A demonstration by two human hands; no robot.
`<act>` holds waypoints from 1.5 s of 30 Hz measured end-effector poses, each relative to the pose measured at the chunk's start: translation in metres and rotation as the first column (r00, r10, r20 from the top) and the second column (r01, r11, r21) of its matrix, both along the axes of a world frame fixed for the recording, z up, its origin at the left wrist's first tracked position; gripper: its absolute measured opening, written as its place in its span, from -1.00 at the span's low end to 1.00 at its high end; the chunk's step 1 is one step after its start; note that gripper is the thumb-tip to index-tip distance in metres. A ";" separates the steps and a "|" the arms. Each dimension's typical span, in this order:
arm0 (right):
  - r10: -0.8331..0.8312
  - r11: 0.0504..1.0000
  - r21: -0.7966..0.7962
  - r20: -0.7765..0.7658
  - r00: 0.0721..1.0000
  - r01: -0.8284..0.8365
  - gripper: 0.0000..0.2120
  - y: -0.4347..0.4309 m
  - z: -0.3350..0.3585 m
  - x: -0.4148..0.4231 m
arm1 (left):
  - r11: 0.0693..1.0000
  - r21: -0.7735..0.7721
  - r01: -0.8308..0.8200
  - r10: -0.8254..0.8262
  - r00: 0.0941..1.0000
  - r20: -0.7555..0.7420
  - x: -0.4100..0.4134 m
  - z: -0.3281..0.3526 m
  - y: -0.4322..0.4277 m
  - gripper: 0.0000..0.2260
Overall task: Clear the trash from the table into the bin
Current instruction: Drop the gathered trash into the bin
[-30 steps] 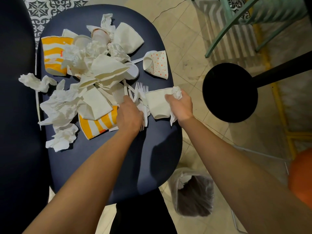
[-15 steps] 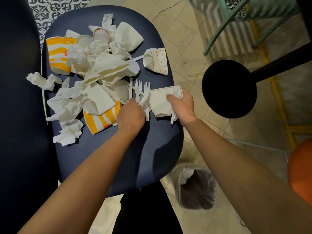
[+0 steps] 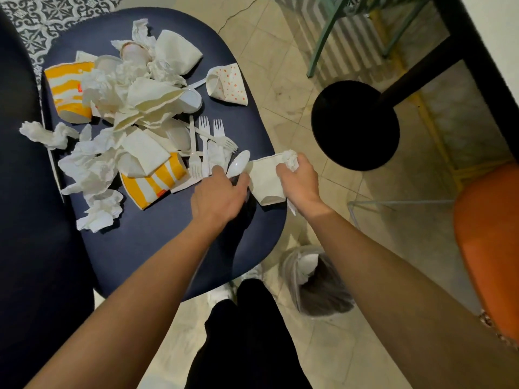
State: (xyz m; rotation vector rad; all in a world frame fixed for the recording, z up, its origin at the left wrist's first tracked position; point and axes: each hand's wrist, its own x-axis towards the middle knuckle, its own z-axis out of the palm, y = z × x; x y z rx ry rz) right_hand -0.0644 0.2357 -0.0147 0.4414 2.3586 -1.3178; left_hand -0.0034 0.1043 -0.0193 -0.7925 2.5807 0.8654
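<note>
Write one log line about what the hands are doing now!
left hand: holds plastic spoon | right hand: grips crumpled napkin and paper cup | bin: on floor beside table | trash pile: on table

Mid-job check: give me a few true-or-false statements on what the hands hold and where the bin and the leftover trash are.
1. The left hand holds a white plastic spoon. True.
2. The right hand is empty. False: it grips a crumpled napkin and a white paper cup.
3. The bin stands on the table. False: it stands on the floor beside the table's edge.
4. The orange-dotted paper cup lies on the table, apart from both hands. True.
5. No forks remain on the table. False: white plastic forks lie just beyond the left hand.
</note>
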 end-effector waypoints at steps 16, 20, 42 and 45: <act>-0.117 0.982 0.152 0.051 0.992 0.108 -0.84 0.163 -0.013 0.067 | 0.929 0.263 0.259 -0.282 0.958 0.050 0.048 -0.024 0.154 -0.54; -0.083 0.980 0.191 0.109 0.991 0.062 -0.74 0.205 -0.032 0.087 | 0.914 0.357 0.191 -0.259 0.954 0.154 0.065 -0.044 0.197 -0.55; -0.172 0.943 0.331 0.386 0.906 0.038 -0.46 0.284 -0.280 0.169 | 0.809 0.582 -0.085 -0.293 0.800 0.523 0.119 -0.298 0.312 -0.66; -0.154 0.948 0.318 0.434 0.887 0.009 -0.51 0.289 -0.312 0.167 | 0.830 0.555 -0.054 -0.298 0.798 0.524 0.113 -0.320 0.319 -0.65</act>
